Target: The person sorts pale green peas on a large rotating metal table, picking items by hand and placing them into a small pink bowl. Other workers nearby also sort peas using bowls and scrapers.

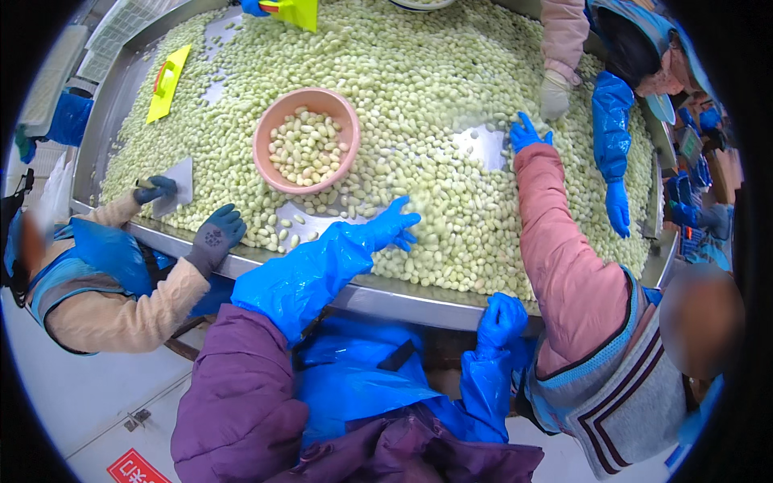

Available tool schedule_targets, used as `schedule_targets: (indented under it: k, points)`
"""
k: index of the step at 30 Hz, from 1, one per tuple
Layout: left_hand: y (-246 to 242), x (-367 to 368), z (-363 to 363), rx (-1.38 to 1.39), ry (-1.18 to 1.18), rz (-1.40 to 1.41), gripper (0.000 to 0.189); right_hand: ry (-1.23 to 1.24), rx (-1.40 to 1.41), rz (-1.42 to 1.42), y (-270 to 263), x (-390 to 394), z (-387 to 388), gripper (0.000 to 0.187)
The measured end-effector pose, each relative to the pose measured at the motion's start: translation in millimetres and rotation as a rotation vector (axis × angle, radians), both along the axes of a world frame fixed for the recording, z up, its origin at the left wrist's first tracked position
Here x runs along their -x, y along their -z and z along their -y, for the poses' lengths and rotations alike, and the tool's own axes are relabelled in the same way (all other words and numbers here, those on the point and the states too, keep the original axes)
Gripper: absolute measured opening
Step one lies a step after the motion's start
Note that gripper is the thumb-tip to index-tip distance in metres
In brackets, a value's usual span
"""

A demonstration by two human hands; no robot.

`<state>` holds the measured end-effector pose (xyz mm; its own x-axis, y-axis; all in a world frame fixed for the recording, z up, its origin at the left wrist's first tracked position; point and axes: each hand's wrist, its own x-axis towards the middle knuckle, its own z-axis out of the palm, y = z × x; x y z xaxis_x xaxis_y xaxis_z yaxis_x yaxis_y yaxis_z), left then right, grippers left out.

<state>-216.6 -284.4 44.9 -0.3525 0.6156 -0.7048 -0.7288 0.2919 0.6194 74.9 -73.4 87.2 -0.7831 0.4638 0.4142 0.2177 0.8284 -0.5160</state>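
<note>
A deep layer of pale green oval beans or nuts (pixel 459 235) covers a metal sorting table (pixel 416 303). My left hand (pixel 394 224), in a blue glove with a blue sleeve cover, reaches over them with fingers spread and nothing between them. My right hand (pixel 502 319), gloved in blue too, is curled into a fist at the table's near rim; no object shows in it. Beyond my left hand, a pink plastic bowl (pixel 261 158) stands among the pieces, partly filled with larger, paler ones. Bare metal shows beside my left forearm, with a few loose pieces on it.
At left, a co-worker's gloved hand (pixel 156 189) holds a flat scraper (pixel 176 187); another glove (pixel 218 236) rests near the rim. A yellow float (pixel 169 84) with a red handle lies farther back. At right, another worker's blue glove (pixel 526 133) reaches into the layer.
</note>
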Motion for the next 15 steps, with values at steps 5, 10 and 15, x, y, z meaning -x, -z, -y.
schedule_targets:
  k: [5,10,15]
  points:
    - [6,21,44,0.016,0.047,-0.138,0.083,-0.039,0.012,0.018,-4,2,-1,0.003]
    - [6,59,109,0.115,-0.418,-0.037,0.087,-0.004,-0.013,-0.015,-8,5,2,0.003]
    - [18,67,112,0.080,-0.726,0.025,0.097,0.014,-0.004,-0.006,0,1,2,0.004]
